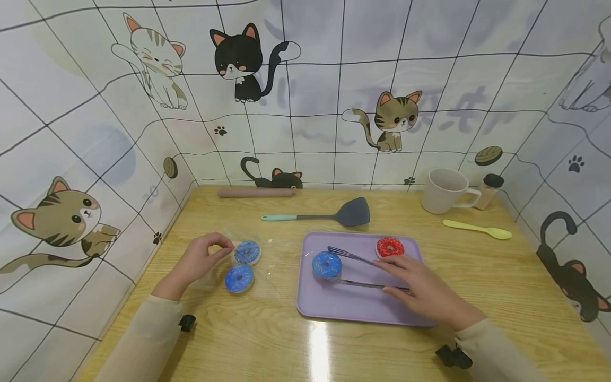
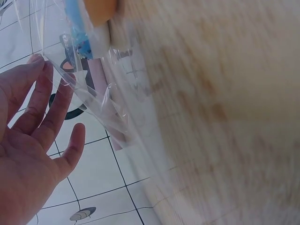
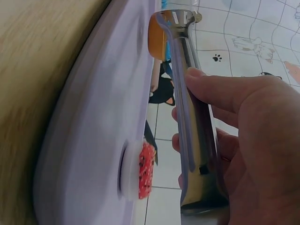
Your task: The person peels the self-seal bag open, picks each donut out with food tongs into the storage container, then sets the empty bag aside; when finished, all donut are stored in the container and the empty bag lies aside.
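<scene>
My left hand (image 1: 202, 260) pinches the edge of a clear plastic bag (image 2: 110, 108) between thumb and index finger, the other fingers spread loosely. Two toy donuts with blue icing lie there: the upper donut (image 1: 247, 252) right by my fingertips, the lower donut (image 1: 239, 279) just below it. With my right hand (image 1: 425, 289) I hold metal tongs (image 3: 192, 117), thumb on one arm and fingers on the other. Their ends lie on either side of another blue donut (image 1: 326, 264), over the left part of a purple tray (image 1: 363, 313). A red donut (image 1: 390, 247) sits on the tray beyond my right hand.
Behind the tray lies a spatula (image 1: 353, 212) with a mint handle, and a rolling pin (image 1: 256, 192) lies along the back wall. At the back right are a pale mug (image 1: 445, 191), a dark-capped shaker (image 1: 489, 191) and a yellow spoon (image 1: 477, 229). Cat-printed walls enclose the wooden table (image 1: 267, 339).
</scene>
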Demonstrator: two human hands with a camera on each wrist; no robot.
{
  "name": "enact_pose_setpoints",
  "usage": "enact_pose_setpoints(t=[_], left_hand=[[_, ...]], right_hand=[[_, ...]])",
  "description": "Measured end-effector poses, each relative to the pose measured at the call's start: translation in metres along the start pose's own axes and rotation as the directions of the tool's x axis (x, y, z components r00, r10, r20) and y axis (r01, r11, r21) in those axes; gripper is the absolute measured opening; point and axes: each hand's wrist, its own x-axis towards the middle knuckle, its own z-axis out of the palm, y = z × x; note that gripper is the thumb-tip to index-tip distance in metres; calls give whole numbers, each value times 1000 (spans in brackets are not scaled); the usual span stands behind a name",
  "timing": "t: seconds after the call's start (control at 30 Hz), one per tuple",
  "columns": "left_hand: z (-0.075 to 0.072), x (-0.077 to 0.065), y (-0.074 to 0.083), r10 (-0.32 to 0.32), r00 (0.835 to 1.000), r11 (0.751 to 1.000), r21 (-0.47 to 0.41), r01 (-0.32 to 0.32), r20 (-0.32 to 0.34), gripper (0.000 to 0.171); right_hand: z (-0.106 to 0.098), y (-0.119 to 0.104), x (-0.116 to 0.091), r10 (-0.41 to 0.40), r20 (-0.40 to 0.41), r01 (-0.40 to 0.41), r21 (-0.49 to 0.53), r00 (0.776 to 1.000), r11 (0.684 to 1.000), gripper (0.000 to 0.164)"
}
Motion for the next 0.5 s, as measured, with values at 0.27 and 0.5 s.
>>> enact_pose_setpoints(t=[0.27, 0.5], left_hand=[[2, 1, 6, 4, 1000, 1000, -9, -4, 7, 5], [2, 1, 3, 3, 1000, 1000, 9, -3, -7, 5]], right_hand=[[0, 15, -10, 39, -21, -40, -46, 999, 998, 62], [2, 20, -8, 74, -28, -75, -44, 997, 996, 61]])
